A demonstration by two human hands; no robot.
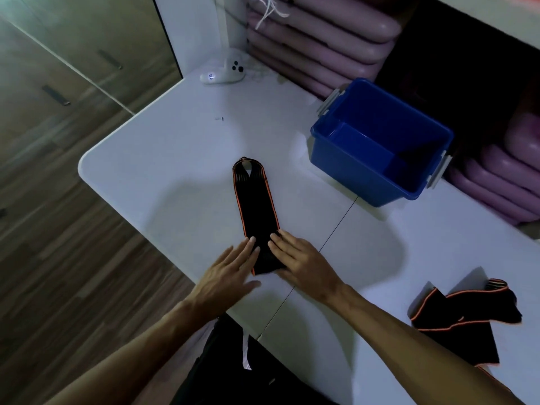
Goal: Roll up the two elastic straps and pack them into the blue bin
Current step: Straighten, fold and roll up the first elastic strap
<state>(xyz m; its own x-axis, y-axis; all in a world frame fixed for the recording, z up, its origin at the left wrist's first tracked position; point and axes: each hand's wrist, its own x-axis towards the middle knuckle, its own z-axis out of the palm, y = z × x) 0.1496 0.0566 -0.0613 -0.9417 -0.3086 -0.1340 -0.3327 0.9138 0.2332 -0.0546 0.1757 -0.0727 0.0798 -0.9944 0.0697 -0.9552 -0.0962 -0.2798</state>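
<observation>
A black elastic strap with orange edging (255,206) lies flat and stretched out on the white table (175,159), pointing away from me. My left hand (226,276) and my right hand (301,263) rest on its near end, fingers spread and pressing down on the fabric from either side. A second black and orange strap (461,317) lies crumpled at the table's near right. The blue bin (380,141) stands with nothing in it at the back right, its lid off.
A white game controller (225,73) lies at the far left corner of the table. Stacked pink mats (315,39) sit behind the bin and to its right. A small screw (218,118) lies on the table. Wooden floor is at the left.
</observation>
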